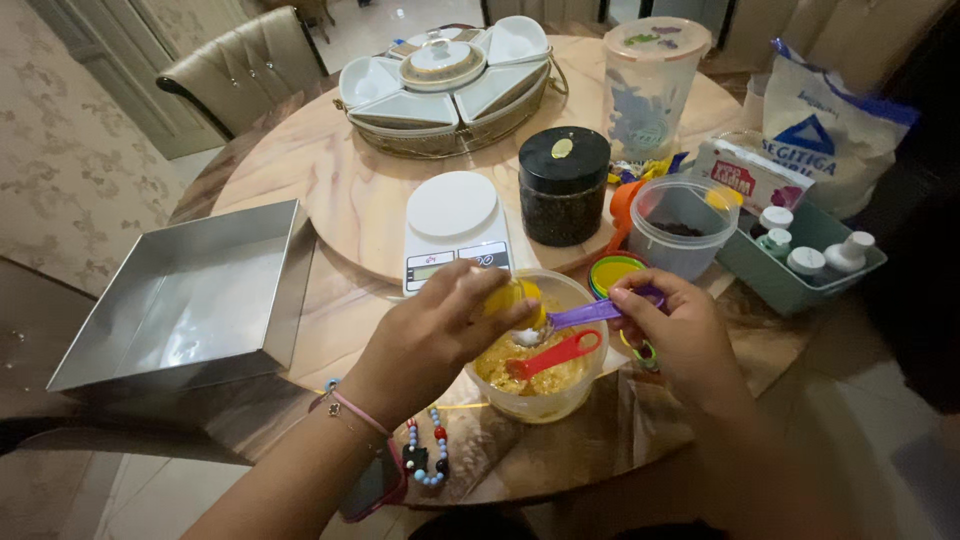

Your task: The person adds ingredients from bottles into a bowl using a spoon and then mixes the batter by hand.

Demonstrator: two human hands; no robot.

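Observation:
My left hand (440, 325) grips a small yellow container (510, 297), tipped over a purple measuring spoon (575, 317). My right hand (675, 325) pinches the purple spoon's handle; white powder fills the spoon's bowl. Both hover over a clear plastic bowl (590, 380) holding a yellow-brown mixture. A red measuring spoon (555, 354) hangs from the same ring and lies across the bowl. Green and yellow spoons of the set (612, 270) rest behind my right hand.
A square metal baking pan (190, 300) lies at the left. A white kitchen scale (455, 230), a black-lidded jar (563, 185), a clear tub (683, 225), a tall plastic pitcher (650, 85), a teal tray of small bottles (800, 265), a flour bag (825, 130) and a divided serving dish (445, 80) fill the round table.

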